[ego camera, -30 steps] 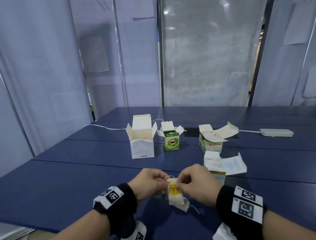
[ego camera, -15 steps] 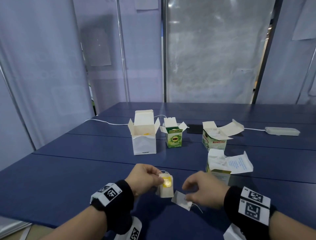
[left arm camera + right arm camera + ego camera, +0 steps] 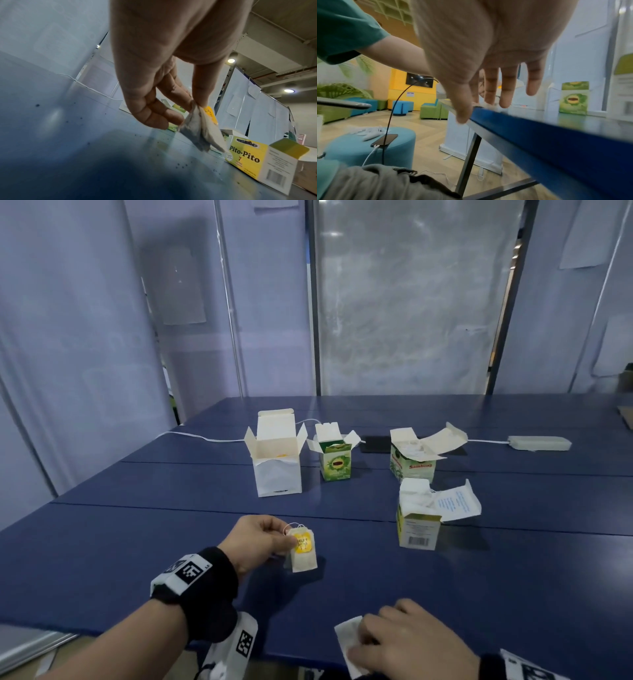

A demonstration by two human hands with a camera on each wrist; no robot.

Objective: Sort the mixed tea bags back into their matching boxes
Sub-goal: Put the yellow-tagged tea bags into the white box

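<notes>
My left hand (image 3: 291, 539) pinches a tea bag (image 3: 303, 553) with a yellow tag by its top, just above the blue table (image 3: 137, 542). In the left wrist view the thumb and fingertips (image 3: 197, 105) grip the bag (image 3: 202, 131), which hangs down. My right hand (image 3: 404, 642) lies with nearly straight fingers on a white paper wrapper (image 3: 346, 642) at the table's near edge. Four open boxes stand beyond: a white box (image 3: 277, 470), a small green box (image 3: 335, 463), a Sambong box (image 3: 412, 465) and a yellow Pito-Pito box (image 3: 418, 525), nearest on the right.
A printed leaflet (image 3: 457, 505) sticks out of the Pito-Pito box. A black phone (image 3: 376, 445), a white cable (image 3: 205, 438) and a grey adapter (image 3: 539, 443) lie at the back. Beside the table stands a blue stool (image 3: 368, 146) with a phone.
The two hands have parted. My right hand drew the white wrapper back to the near edge, while the left kept the yellow-tagged tea bag and moved slightly forward.
</notes>
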